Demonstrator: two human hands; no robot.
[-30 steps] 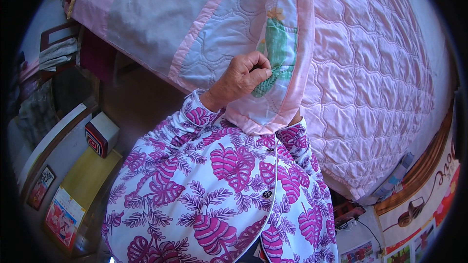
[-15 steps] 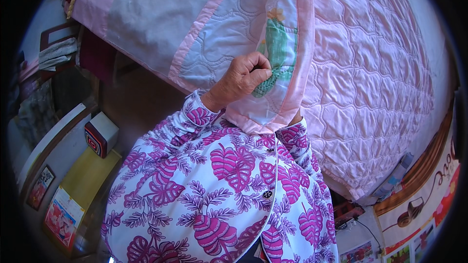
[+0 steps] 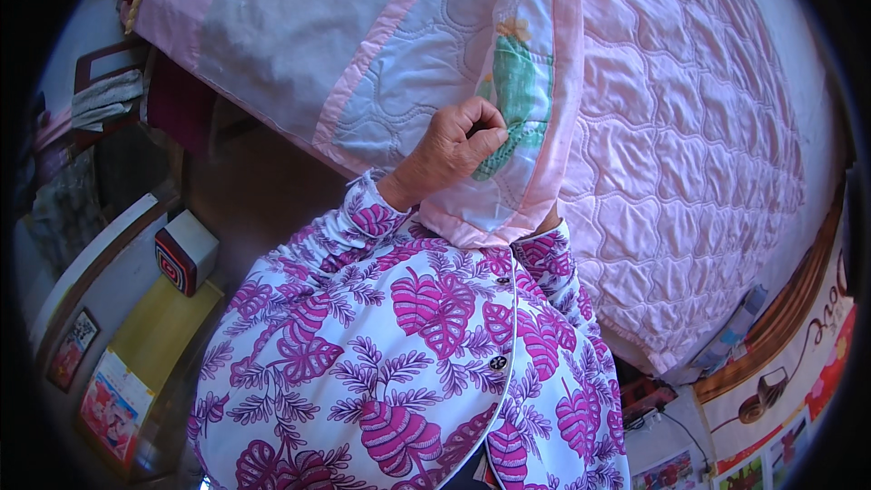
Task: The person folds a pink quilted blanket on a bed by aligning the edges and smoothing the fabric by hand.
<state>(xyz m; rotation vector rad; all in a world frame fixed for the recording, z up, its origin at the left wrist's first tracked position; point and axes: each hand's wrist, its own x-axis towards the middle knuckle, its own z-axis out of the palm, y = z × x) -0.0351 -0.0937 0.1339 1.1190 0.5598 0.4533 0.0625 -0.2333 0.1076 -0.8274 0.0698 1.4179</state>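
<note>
My left hand (image 3: 454, 141) is closed in a pinch, thumb against forefinger, over the green cactus print of a quilt (image 3: 567, 82). Whatever lies between those fingertips, if anything, is too small to make out. The quilt has a pink border, and a strip of it is folded up toward me, its lower corner close to my shirt. Behind this folded part is my right hand, with only a bit of the wrist (image 3: 552, 220) showing beside the sleeve; its fingers are hidden under the cloth.
Pink wavy-stitched quilting (image 3: 680, 154) spreads over the bed on the right. A pale grey-white panel (image 3: 290, 27) covers the upper left. At the left stand a chair with a grey cloth (image 3: 107, 100) and a white box with a striped side (image 3: 186, 249).
My left hand has shifted very slightly to the right, still pinched. The quilt and my right wrist look the same.
</note>
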